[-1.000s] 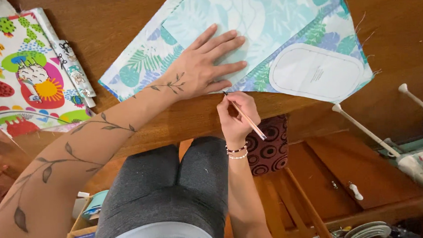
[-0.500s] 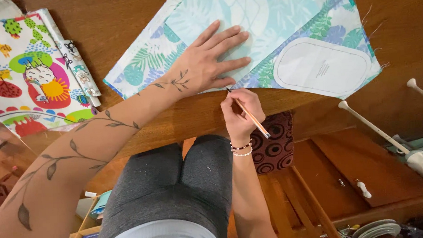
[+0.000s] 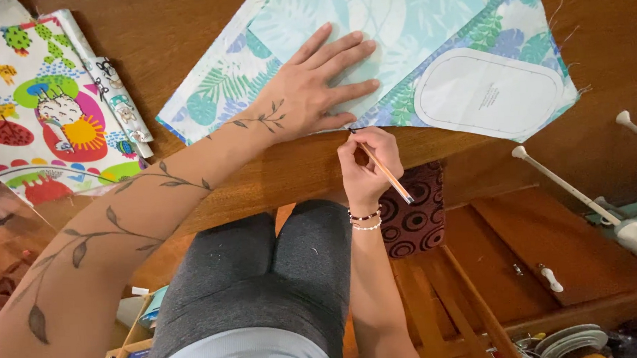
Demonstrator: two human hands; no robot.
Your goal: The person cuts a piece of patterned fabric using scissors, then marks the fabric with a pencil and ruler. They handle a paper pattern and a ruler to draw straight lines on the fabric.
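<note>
My left hand (image 3: 322, 80) lies flat, fingers spread, on a leaf-print fabric (image 3: 216, 77) spread over the wooden table (image 3: 186, 35). A pale blue-green paper pattern piece (image 3: 397, 14) lies on the fabric under my fingertips. My right hand (image 3: 367, 163) grips a pencil (image 3: 385, 173), its tip touching the fabric's near edge just below my left hand. A white oval pattern piece (image 3: 488, 92) rests on the fabric to the right.
A bright cartoon-print fabric (image 3: 41, 118) and a folded printed strip (image 3: 114, 87) lie at the left. Below the table edge are a dark swirl-patterned cushion (image 3: 411, 218), my grey-clad legs (image 3: 265, 272), white rods (image 3: 566, 184) and wooden furniture at right.
The view has shifted slightly; my right hand with the pencil has edged up to the fabric's near edge. My left hand stays flat on the fabric.
</note>
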